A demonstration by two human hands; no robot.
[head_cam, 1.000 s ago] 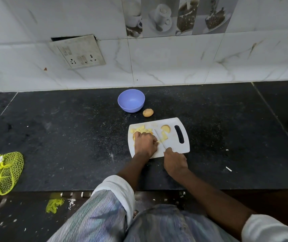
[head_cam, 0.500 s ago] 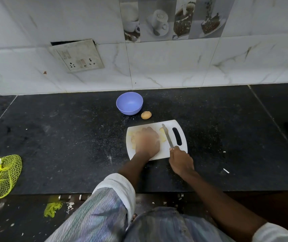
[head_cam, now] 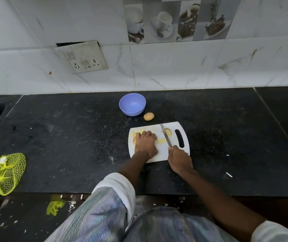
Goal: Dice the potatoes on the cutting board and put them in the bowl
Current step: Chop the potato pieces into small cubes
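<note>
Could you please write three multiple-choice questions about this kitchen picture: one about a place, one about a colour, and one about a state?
1. Where does the whole potato lie?
A. inside the bowl
B. on the counter, between the bowl and the cutting board
C. in the net bag

2. What colour is the bowl?
A. red
B. white
C. light blue-purple

3. What does the right hand do?
A. grips the knife, blade over the cutting board
B. lies open on the counter
C. lifts the bowl

Answers:
1 B: the potato sits on the dark counter, just right of the bowl and beyond the cutting board.
2 C: its wall and inside show that one pale colour.
3 A: the fingers wrap the handle of the knife, while the left hand covers the potato pieces.
</note>
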